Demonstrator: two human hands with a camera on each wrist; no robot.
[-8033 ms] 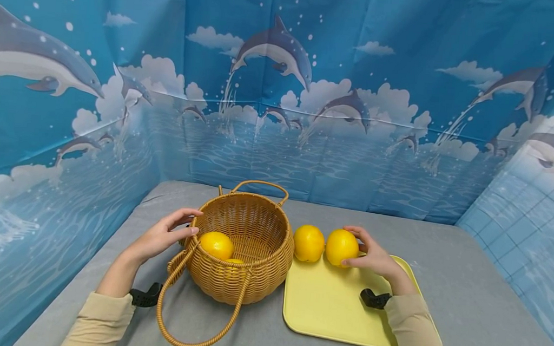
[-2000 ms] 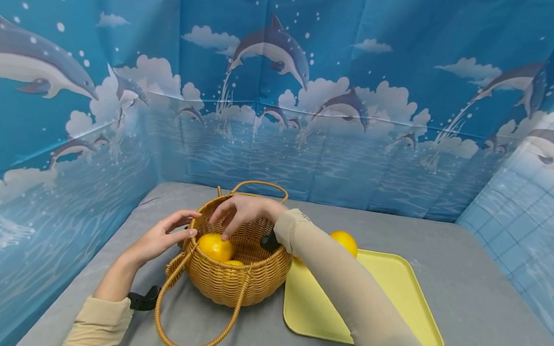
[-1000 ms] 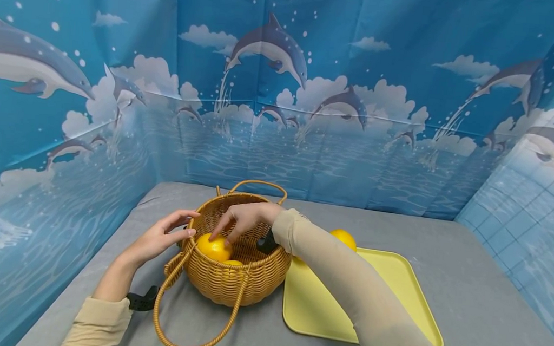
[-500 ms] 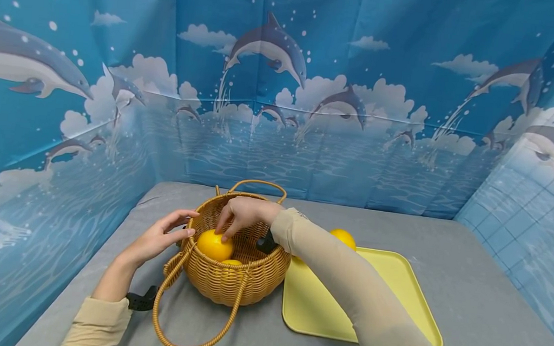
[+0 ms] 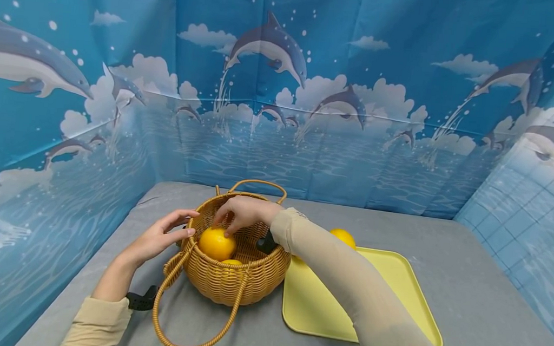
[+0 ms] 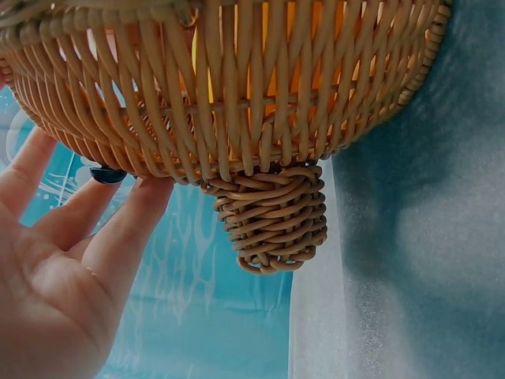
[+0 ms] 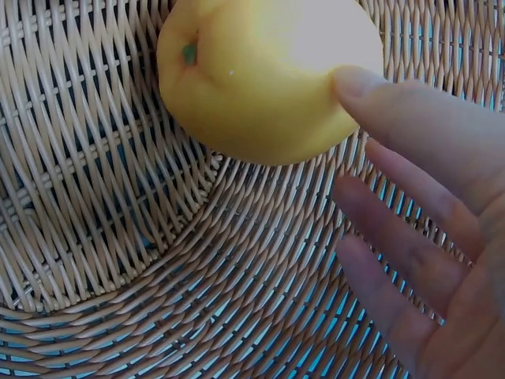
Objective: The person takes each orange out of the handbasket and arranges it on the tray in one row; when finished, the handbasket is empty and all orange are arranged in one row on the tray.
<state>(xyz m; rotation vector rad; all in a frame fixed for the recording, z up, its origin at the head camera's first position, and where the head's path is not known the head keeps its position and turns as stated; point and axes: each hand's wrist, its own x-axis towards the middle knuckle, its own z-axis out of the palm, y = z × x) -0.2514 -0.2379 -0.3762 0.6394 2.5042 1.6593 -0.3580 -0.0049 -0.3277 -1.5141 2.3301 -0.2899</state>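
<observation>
1. The yellow fruit I am working on lies inside the wicker basket, toward its left side. A second fruit shows just beside it, mostly hidden by the basket's near rim.

2. My right hand reaches into the basket from its right. The thumb tip touches the fruit's skin; the fingers I can see are relaxed and spread, not wrapped round it. Whether a hidden finger presses its far side, I cannot tell.

3. My left hand is at the basket's left side, fingers straight and apart, fingertips at the rim, so it would help steady the weave.

4. I'd judge the fruit light to middling, firm and fairly smooth; its shine suggests it could slip or roll under one fingertip.

5. Best hold: thumb and fingers on opposite sides at its widest part, clear of the dimple with the green fleck. The wicker looks springy, so gentle pressure.

6. Right of the basket lies a yellow tray; another fruit peeks from behind my sleeve.
</observation>
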